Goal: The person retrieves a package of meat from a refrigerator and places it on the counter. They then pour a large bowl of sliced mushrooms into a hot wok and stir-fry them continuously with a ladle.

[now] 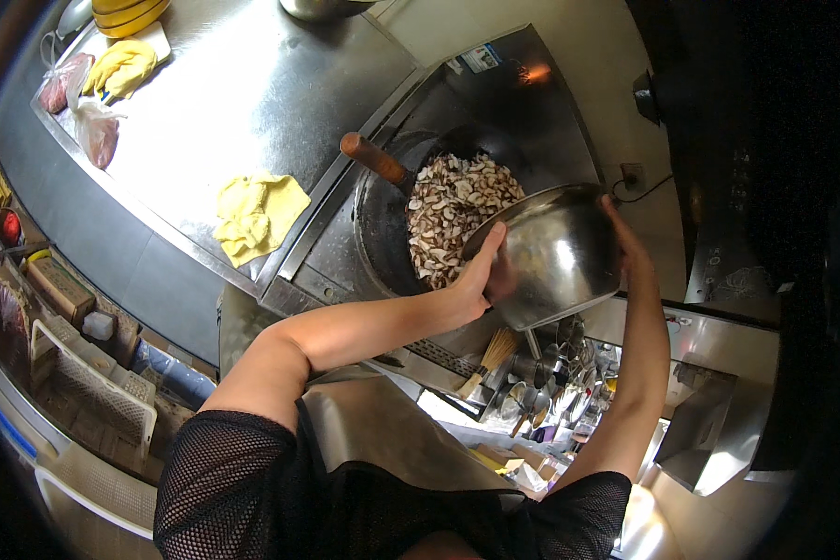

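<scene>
A large stainless steel bowl (560, 252) is held tilted between my two hands, its mouth towards a dark wok (381, 241). My left hand (481, 276) grips the near left side, thumb at the rim; my right hand (624, 238) clasps the far right side. Sliced pieces that look like mushrooms (455, 210) fill much of the wok, partly hidden behind the bowl. From the wok's upper left a wooden handle (374, 158) sticks out. The inside of the bowl is mostly hidden.
A yellow cloth (259, 213) lies on the steel counter (308, 91); another yellow cloth (120, 68), bagged meat-like pieces (98, 136) and stacked yellow bowls (129, 17) are farther left. A bamboo brush (493, 357) and hanging utensils (567, 378) are below the bowl.
</scene>
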`<state>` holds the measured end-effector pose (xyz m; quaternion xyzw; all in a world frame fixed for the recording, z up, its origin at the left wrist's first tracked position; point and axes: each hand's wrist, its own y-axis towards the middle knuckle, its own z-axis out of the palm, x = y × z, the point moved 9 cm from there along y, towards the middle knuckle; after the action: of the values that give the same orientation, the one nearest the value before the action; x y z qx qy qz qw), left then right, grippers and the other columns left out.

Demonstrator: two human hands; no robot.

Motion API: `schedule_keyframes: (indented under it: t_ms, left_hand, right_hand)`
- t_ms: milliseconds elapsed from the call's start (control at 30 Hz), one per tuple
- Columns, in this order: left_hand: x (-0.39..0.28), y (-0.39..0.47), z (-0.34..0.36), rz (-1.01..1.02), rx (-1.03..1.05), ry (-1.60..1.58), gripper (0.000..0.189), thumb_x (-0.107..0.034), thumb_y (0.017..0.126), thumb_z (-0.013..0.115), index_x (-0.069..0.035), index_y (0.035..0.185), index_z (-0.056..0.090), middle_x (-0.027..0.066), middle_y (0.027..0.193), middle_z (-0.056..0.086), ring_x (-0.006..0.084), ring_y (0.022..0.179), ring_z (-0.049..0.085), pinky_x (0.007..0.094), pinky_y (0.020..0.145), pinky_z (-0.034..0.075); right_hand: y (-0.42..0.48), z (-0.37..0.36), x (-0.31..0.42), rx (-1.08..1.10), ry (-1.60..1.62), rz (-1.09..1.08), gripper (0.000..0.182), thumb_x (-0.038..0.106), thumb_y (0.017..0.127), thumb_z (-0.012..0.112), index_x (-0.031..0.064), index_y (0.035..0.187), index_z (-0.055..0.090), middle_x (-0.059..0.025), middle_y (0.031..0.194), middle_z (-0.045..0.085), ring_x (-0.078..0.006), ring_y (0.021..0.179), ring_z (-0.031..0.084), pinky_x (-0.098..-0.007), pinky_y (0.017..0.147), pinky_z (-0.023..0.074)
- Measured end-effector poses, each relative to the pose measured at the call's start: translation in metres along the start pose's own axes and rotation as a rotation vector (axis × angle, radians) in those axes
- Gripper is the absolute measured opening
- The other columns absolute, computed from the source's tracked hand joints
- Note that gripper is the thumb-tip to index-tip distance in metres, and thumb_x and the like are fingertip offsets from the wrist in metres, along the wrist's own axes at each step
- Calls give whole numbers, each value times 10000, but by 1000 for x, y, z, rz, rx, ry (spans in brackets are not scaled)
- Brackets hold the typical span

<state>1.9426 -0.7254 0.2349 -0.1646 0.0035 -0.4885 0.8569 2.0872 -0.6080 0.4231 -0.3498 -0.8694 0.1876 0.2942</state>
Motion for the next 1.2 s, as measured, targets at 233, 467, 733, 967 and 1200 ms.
schedule_keyframes:
  t_ms: [233,467,733,967,1200]
  left_hand:
    - [-4,-18,21,-7,23,19,1027,-738,620,658,-116,1372,339,59,1400,344,221,1270,326,455,1019,263]
    - [-7,-3,37,-11,241,126,993,-756,666,590,-81,1360,369,98,1391,363,212,1284,318,417,1053,243]
    - [15,-35,21,-83,-34,27,1044,-765,634,617,-121,1394,306,79,1421,321,199,1293,302,395,1039,274]
    - [16,-25,3,-86,-20,46,889,-770,659,585,-153,1286,457,54,1320,431,221,1199,386,412,970,323]
    - [-3,-24,35,-3,120,147,899,-726,743,535,-124,1379,335,93,1394,395,231,1285,380,441,1062,295]
  right_hand:
    - [-33,-20,10,-264,-200,27,1027,772,657,572,137,1425,326,-143,1488,246,-321,1366,225,-483,1082,222]
    - [-14,-32,-30,-56,215,29,1062,780,641,586,137,1436,298,-139,1494,228,-296,1364,222,-449,1080,230]
    - [-2,-24,-43,-37,47,36,1108,777,609,614,122,1440,283,-162,1488,234,-336,1367,212,-496,1081,219]
    - [-6,-22,-39,-62,27,27,1046,743,652,614,127,1436,297,-153,1473,276,-328,1348,263,-460,1087,225]
    - [-26,-33,-10,-1,201,-39,1010,732,684,595,115,1431,308,-166,1460,295,-312,1335,296,-433,1071,266]
